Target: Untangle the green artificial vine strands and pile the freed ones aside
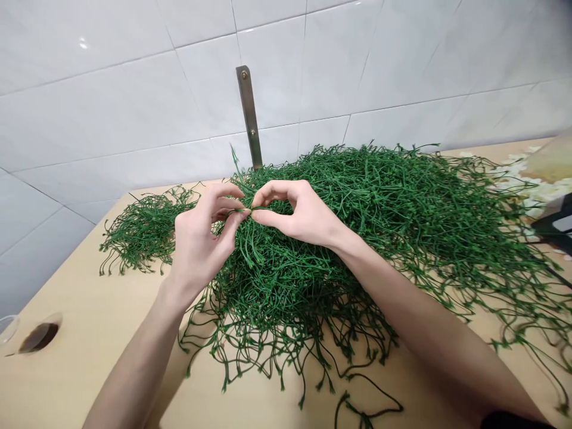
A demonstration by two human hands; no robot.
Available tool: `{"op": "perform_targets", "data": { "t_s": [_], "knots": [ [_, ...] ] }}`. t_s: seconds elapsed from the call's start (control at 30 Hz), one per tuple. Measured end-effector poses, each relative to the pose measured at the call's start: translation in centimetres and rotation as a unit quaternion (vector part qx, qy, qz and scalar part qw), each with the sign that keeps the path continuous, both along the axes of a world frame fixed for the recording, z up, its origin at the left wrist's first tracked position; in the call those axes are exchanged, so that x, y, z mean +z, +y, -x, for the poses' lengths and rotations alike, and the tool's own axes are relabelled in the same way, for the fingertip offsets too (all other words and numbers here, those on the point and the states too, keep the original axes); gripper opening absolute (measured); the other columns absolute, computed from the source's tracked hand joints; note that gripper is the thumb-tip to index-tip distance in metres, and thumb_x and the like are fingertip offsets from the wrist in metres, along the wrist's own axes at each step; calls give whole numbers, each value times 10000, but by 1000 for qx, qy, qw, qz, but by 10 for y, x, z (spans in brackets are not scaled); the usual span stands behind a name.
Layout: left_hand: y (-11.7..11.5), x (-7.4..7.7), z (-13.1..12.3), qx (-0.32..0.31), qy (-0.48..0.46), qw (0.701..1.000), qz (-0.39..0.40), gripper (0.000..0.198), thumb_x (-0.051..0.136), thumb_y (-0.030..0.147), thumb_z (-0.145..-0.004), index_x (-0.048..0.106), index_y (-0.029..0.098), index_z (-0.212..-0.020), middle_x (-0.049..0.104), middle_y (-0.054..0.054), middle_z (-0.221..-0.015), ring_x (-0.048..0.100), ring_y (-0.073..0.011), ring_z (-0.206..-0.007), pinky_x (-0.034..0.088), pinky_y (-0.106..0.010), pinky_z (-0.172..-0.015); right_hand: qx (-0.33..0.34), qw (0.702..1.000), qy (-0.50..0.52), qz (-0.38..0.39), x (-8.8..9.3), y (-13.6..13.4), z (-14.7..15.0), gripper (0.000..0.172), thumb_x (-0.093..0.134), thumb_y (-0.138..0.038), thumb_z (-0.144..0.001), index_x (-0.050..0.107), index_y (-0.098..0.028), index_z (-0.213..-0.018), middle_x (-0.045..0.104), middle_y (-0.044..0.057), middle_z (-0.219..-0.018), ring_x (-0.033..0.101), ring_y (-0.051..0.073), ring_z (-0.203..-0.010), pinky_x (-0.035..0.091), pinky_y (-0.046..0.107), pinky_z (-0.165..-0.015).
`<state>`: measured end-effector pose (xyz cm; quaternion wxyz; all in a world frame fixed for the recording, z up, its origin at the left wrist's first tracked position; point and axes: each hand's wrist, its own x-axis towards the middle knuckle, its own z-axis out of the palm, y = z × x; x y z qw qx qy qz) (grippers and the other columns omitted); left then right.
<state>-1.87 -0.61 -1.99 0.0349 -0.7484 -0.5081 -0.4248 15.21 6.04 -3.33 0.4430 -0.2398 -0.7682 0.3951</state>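
A big heap of thin green plastic stems covers the middle and right of a light wooden table. Above the heap's left part, my left hand and my right hand meet fingertip to fingertip. Both pinch the same green stem between thumb and forefinger. A smaller bunch of green stems lies apart at the left.
A white tiled wall rises behind the table, with a metal bracket fixed to it. A round hole is cut in the table's left corner. White petal-like pieces and a dark object lie at the right edge.
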Motion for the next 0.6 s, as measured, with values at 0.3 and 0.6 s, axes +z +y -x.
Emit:
{"op": "perform_targets", "data": {
  "t_s": [0.3,0.6],
  "knots": [
    [0,2,-1,-40,64,995,61,298,590,160,-886,503,219,-1164,719,-30,-945,709,-147,-831,564,-261,-731,-10,998,52,21,-2,2,2,79,591,-135,-690,545,-168,-745,592,-23,-743,573,116,-717,434,302,-745],
    [2,3,-4,-21,123,990,66,85,544,199,-905,607,191,-961,736,-30,-864,660,-159,-763,512,-282,-722,-46,996,-50,-50,-2,0,0,100,541,-183,-718,454,-198,-767,485,-43,-682,417,105,-631,356,278,-622]
  ]
}}
